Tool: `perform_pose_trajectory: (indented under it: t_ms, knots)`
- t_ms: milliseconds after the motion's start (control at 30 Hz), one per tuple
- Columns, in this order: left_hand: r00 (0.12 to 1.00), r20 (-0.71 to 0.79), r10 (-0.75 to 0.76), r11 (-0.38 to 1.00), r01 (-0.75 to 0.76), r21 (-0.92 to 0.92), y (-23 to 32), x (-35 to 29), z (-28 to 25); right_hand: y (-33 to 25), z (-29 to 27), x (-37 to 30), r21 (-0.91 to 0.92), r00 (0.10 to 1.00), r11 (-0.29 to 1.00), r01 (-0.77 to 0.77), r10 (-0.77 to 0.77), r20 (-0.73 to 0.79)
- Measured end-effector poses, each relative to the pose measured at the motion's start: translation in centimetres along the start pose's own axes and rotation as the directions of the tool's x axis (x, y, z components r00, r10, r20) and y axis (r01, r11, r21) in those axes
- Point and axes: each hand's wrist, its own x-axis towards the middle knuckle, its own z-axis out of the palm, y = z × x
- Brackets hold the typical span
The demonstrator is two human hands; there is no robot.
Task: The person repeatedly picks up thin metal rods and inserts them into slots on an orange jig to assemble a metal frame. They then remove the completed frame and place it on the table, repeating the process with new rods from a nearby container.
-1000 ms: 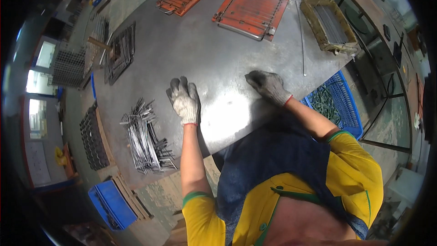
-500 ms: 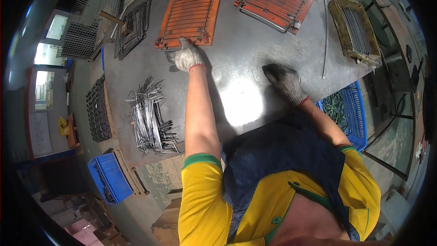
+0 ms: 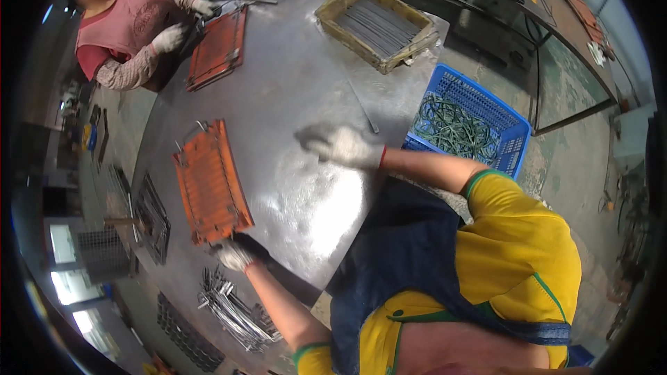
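Observation:
My left hand [image 3: 235,253], in a grey work glove, grips the near corner of an orange slatted metal rack [image 3: 210,182] that lies flat on the steel table [image 3: 299,111]. My right hand [image 3: 338,144], also gloved, rests palm down on the bare table top beside a thin metal rod [image 3: 363,107]; it looks blurred and holds nothing that I can see. A pile of bent wire pieces [image 3: 233,308] lies just below my left hand.
Across the table a person in a pink top handles a second orange rack [image 3: 217,48]. A wooden tray of dark rods [image 3: 377,25] sits at the far edge. A blue crate of green wire [image 3: 467,125] stands beside my right arm. Wire grids [image 3: 149,217] lie at left.
The view has swung round. My left hand, which had reached out to the orange rack, now holds it close in front of me. My right hand stays flat on the table.

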Motion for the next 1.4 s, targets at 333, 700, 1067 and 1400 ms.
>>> perform_pose_trajectory:
  t_ms: [333, 700, 1067, 1400]
  knots:
    - [0.944, 0.184, -0.274, 0.576, 0.315, -0.754, 6.9, -19.3, -14.1, 4.6, -20.7, 7.9, -0.799, 0.938, 0.495, -0.341, 0.123, -0.324]
    - [0.992, 0.094, -0.079, 0.591, 0.122, -0.797, -3.4, -17.2, -3.4, 7.5, -19.2, 12.2, -0.945, 0.936, 0.175, -0.278, 0.271, -0.225]
    - [0.993, 0.095, -0.073, 0.782, 0.116, -0.612, -1.3, -18.4, -9.0, 9.9, -25.8, 11.9, -0.767, 0.932, 0.571, -0.293, 0.349, -0.097]
    - [0.964, 0.248, -0.095, 0.343, 0.265, -0.901, 1.1, -18.5, -11.8, 5.7, -25.7, 8.9, 0.15, 0.857, 0.867, -0.476, 0.495, -0.143]
